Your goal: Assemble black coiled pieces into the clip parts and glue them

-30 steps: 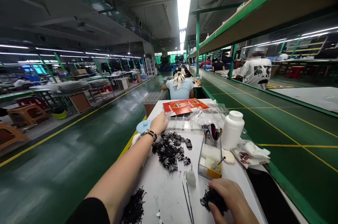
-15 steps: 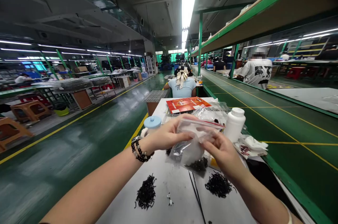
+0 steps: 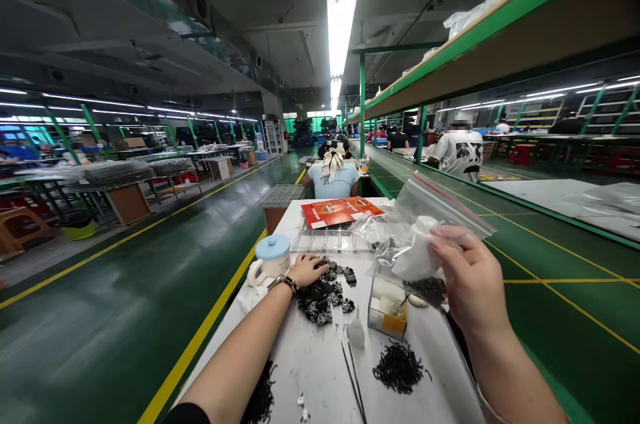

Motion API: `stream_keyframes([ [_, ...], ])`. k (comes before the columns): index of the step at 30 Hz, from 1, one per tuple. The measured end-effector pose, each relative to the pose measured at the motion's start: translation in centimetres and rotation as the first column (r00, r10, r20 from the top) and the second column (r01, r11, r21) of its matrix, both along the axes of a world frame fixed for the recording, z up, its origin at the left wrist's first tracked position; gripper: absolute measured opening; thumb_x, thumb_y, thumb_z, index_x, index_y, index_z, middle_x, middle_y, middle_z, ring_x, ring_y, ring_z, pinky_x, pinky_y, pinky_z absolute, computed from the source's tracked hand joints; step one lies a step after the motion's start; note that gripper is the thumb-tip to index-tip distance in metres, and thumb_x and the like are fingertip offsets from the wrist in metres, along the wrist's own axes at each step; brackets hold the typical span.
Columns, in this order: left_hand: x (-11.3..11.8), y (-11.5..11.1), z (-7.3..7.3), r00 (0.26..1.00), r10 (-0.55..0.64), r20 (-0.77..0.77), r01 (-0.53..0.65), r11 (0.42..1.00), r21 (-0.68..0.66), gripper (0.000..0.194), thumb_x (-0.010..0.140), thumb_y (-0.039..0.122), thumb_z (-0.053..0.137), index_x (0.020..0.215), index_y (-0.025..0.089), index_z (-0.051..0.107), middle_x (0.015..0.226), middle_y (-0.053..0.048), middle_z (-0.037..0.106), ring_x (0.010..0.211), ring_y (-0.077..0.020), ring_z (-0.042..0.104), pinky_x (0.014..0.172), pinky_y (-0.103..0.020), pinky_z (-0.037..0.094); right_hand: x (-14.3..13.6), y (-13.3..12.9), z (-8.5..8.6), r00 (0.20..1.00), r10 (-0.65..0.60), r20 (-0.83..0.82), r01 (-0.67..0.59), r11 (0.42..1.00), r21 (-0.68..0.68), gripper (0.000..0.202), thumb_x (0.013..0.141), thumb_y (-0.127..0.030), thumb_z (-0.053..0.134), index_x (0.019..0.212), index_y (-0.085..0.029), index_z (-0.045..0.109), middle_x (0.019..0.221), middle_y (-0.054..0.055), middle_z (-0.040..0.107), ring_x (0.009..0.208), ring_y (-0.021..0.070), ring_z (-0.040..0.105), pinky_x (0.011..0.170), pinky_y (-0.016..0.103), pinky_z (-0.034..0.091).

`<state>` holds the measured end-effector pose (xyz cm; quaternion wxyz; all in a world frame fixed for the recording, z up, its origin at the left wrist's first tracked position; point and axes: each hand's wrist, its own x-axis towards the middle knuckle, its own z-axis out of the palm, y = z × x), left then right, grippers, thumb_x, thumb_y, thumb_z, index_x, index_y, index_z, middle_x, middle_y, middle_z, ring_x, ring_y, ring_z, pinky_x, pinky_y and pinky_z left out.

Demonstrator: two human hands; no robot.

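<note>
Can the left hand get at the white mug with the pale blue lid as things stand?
Probably yes. The left hand rests on the pile of small black parts, holding nothing that shows, and the white mug with the pale blue lid stands just beside its wrist with nothing between them.

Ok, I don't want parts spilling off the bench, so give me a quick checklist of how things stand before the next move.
1. Zip bag gripped by right hand: ok.
2. Bag mouth open: cannot tell.
3. Left hand on the pile of black parts: ok.
4. Parts actually pinched in the left hand: cannot tell.
5. Tweezers lying loose on the white table: ok.
6. Blue-lidded mug apart from the left hand: ok.
</note>
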<state>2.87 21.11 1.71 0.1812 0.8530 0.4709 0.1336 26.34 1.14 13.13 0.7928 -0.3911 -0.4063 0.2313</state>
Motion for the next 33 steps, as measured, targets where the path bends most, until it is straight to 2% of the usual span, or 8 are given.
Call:
stream_keyframes([
  [4, 1.6, 0.0, -0.5, 0.993, -0.115, -0.011, 0.114, 0.992, -0.050, 0.034, 0.091, 0.040, 0.050, 0.113, 0.016, 0.057, 0.125, -0.011, 0.053, 0.118, -0.0258, 0.047, 0.102, -0.052, 0.035, 0.5, -0.2, 0.2, 1.000, -0.021, 0.002, 0.021, 1.000, 0.012, 0.027, 0.067, -0.035, 0.074, 0.086, -0.020, 0.061, 0.080, 0.004, 0.061, 0.068, 0.0160, 0.056, 0.056, 0.025, 0.045],
  [8, 2.9, -0.1, -0.3, 0.965, -0.260, 0.025, 0.262, 0.959, -0.107, 0.031, 0.092, 0.040, 0.048, 0.109, 0.016, 0.059, 0.117, -0.009, 0.057, 0.108, -0.0226, 0.054, 0.096, -0.046, 0.042, 0.6, 0.1, 0.0, 1.000, -0.004, 0.006, 0.004, 1.000, -0.001, 0.026, 0.068, -0.034, 0.074, 0.086, -0.020, 0.061, 0.076, 0.003, 0.059, 0.066, 0.0157, 0.055, 0.055, 0.025, 0.044],
  [13, 3.5, 1.3, 0.8, 0.961, -0.269, 0.071, 0.273, 0.959, -0.071, 0.032, 0.092, 0.040, 0.048, 0.110, 0.015, 0.058, 0.115, -0.009, 0.058, 0.103, -0.0224, 0.056, 0.092, -0.044, 0.045, 0.7, 0.0, 0.2, 1.000, -0.019, -0.002, 0.020, 1.000, 0.015, 0.025, 0.069, -0.033, 0.074, 0.086, -0.020, 0.061, 0.076, 0.002, 0.059, 0.065, 0.0138, 0.055, 0.055, 0.023, 0.044],
  [16, 5.0, 1.7, 1.0, 0.958, -0.281, 0.055, 0.283, 0.958, -0.042, 0.032, 0.092, 0.039, 0.048, 0.111, 0.015, 0.058, 0.116, -0.010, 0.057, 0.107, -0.0230, 0.055, 0.095, -0.046, 0.043, 0.6, -0.1, 0.4, 1.000, -0.014, 0.007, 0.014, 0.999, 0.030, 0.024, 0.070, -0.033, 0.074, 0.085, -0.020, 0.061, 0.075, 0.002, 0.060, 0.064, 0.0135, 0.055, 0.053, 0.022, 0.044],
  [21, 8.9, 0.6, 0.4, 0.926, -0.379, 0.002, 0.378, 0.923, -0.070, 0.030, 0.091, 0.037, 0.051, 0.113, 0.018, 0.057, 0.126, -0.010, 0.052, 0.113, -0.0238, 0.051, 0.098, -0.048, 0.040, 0.7, -0.2, 0.6, 0.999, -0.029, 0.032, 0.027, 0.998, 0.058, 0.024, 0.070, -0.033, 0.072, 0.085, -0.019, 0.060, 0.079, 0.003, 0.060, 0.068, 0.0149, 0.057, 0.056, 0.024, 0.047],
  [24, 10.2, -0.1, 0.4, 0.899, -0.438, 0.000, 0.435, 0.894, -0.111, 0.029, 0.091, 0.035, 0.051, 0.114, 0.019, 0.057, 0.125, -0.010, 0.052, 0.111, -0.0230, 0.052, 0.096, -0.046, 0.042, 1.1, -0.3, 0.5, 0.998, -0.054, 0.041, 0.052, 0.997, 0.060, 0.025, 0.071, -0.034, 0.072, 0.087, -0.018, 0.059, 0.081, 0.005, 0.061, 0.070, 0.0162, 0.058, 0.058, 0.025, 0.047],
  [29, 8.9, -0.7, 1.6, 0.867, -0.495, 0.062, 0.498, 0.851, -0.166, 0.028, 0.089, 0.035, 0.053, 0.110, 0.015, 0.058, 0.117, -0.010, 0.057, 0.105, -0.0224, 0.055, 0.093, -0.046, 0.045, 1.6, -0.3, 0.6, 0.994, -0.097, 0.056, 0.093, 0.993, 0.065, 0.026, 0.071, -0.036, 0.071, 0.087, -0.019, 0.059, 0.080, 0.004, 0.061, 0.068, 0.0154, 0.057, 0.056, 0.025, 0.046],
  [33, 5.9, -0.9, 5.4, 0.868, -0.449, 0.211, 0.481, 0.867, -0.132, 0.029, 0.090, 0.038, 0.052, 0.106, 0.015, 0.059, 0.116, -0.010, 0.057, 0.109, -0.0235, 0.053, 0.097, -0.049, 0.040, 1.5, 0.1, 0.4, 0.985, -0.134, 0.110, 0.127, 0.989, 0.069, 0.024, 0.072, -0.037, 0.070, 0.087, -0.021, 0.059, 0.084, 0.003, 0.061, 0.074, 0.0158, 0.058, 0.061, 0.025, 0.047],
])
